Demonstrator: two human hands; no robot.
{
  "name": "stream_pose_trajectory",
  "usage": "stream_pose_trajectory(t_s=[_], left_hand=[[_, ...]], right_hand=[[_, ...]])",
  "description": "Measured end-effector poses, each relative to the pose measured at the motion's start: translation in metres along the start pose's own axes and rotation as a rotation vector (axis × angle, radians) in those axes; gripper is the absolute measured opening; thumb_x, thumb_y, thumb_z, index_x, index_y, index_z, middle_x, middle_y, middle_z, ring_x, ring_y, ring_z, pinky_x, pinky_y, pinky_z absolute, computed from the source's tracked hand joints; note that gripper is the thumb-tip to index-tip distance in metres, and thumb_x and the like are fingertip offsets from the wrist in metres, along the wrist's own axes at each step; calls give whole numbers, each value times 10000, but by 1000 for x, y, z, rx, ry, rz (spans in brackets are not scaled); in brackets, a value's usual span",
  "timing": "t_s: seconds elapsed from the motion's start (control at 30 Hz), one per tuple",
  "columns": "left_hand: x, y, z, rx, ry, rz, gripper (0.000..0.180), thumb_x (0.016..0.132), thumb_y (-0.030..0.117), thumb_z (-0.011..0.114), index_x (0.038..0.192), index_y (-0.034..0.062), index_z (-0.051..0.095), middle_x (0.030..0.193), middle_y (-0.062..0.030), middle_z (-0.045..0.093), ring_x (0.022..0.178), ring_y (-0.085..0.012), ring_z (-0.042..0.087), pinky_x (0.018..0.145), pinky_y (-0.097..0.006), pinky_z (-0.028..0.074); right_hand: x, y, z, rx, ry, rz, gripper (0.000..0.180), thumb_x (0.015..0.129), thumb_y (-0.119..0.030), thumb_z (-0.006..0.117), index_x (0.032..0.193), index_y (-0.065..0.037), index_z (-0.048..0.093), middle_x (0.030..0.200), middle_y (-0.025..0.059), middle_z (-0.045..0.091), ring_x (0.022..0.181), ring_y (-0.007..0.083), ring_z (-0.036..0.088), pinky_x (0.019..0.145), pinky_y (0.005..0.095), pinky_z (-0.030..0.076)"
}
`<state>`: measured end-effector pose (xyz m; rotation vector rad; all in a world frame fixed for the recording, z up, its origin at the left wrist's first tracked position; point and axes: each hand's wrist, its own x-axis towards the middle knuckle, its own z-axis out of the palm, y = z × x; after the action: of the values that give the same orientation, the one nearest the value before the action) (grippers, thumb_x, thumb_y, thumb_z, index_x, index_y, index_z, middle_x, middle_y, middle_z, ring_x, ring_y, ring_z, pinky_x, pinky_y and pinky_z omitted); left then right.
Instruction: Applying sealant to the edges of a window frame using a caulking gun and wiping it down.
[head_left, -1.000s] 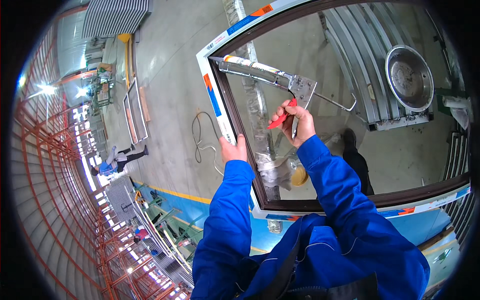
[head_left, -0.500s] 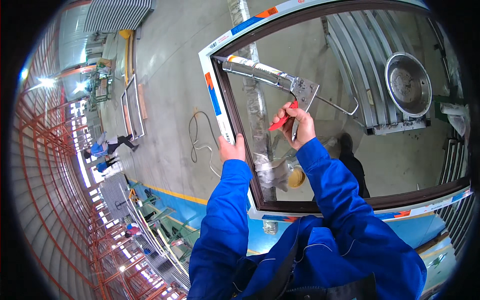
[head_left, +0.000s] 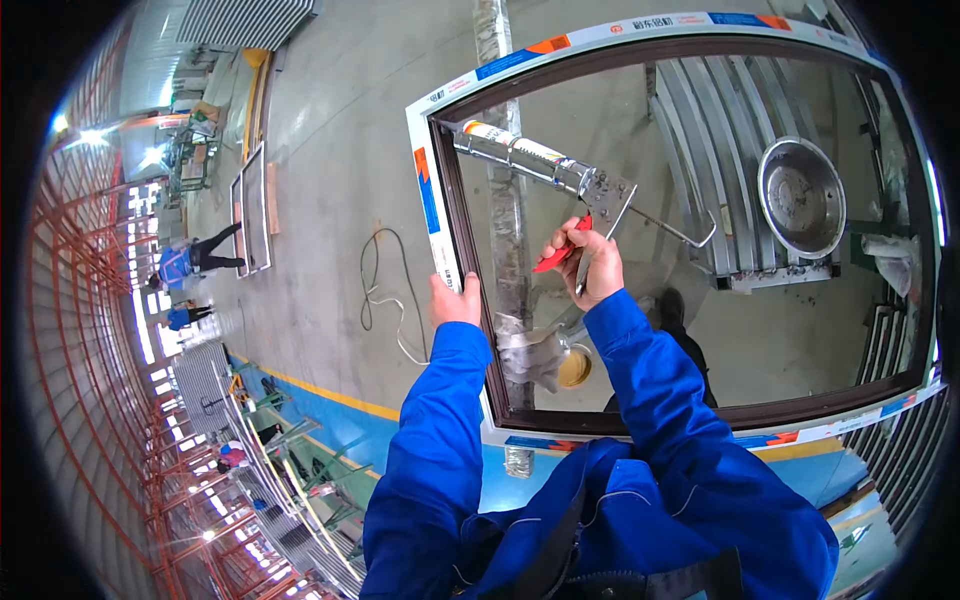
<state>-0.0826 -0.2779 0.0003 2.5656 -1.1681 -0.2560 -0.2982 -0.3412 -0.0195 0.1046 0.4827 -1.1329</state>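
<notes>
right hand (head_left: 592,262) grips caulking gun (head_left: 600,188); left hand (head_left: 457,302) grasps frame (head_left: 428,195)

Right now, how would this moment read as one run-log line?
left hand: gripping left side of frame | right hand: holding caulking gun, nozzle near frame's upper-left corner | nearby: metal basin on grey slats

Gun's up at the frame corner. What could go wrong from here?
1. Only the right grip holds the caulking gun, at its rear, so a small wrist wobble could swing the far-off nozzle off line.
2. An uneven squeeze on the red trigger might smear the brown inner edge.
3. The left grip is on just one side of the frame, which may shift if pushed.
</notes>
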Motion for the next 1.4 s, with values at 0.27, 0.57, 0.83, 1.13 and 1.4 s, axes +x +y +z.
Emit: stream_pose_trajectory(t_s=[0.27,0.57,0.83,1.13,1.4], left_hand=[[-1,-1,-2,48,-55,-56,464,787,423,669,1011,53,500,920,-221,661,861,-437,626,740,-510,486],[1,-4,-3,80,-86,-84,497,790,445,655,1042,50,490,952,-231,661,883,-442,626,767,-528,487],[-4,5,-16,34,-70,-77,493,786,437,653,1052,49,506,987,-238,655,918,-438,619,787,-520,481],[-7,2,-21,46,-72,-85,505,787,455,631,1065,51,510,977,-223,661,911,-420,632,793,-521,489],[-7,-3,-25,-11,-64,-31,507,775,456,626,1026,21,558,1038,-200,639,968,-394,620,830,-503,490]], right_hand=[[-1,-2,18,-106,77,-63,86,819,-101,526,862,-27,531,737,116,579,666,262,629,620,396,547],[-4,-18,39,-409,161,-94,92,812,-98,516,823,-9,534,724,118,570,640,267,611,597,396,541],[-18,-43,76,-686,93,-141,112,799,-106,520,789,-2,558,668,111,599,554,232,608,516,335,505],[6,-90,151,-1248,-106,-163,157,752,-74,528,676,46,593,568,134,582,483,225,588,435,329,456],[-4,-99,278,-2047,-175,-139,164,673,-111,577,595,29,613,503,98,552,410,191,507,385,355,375]])
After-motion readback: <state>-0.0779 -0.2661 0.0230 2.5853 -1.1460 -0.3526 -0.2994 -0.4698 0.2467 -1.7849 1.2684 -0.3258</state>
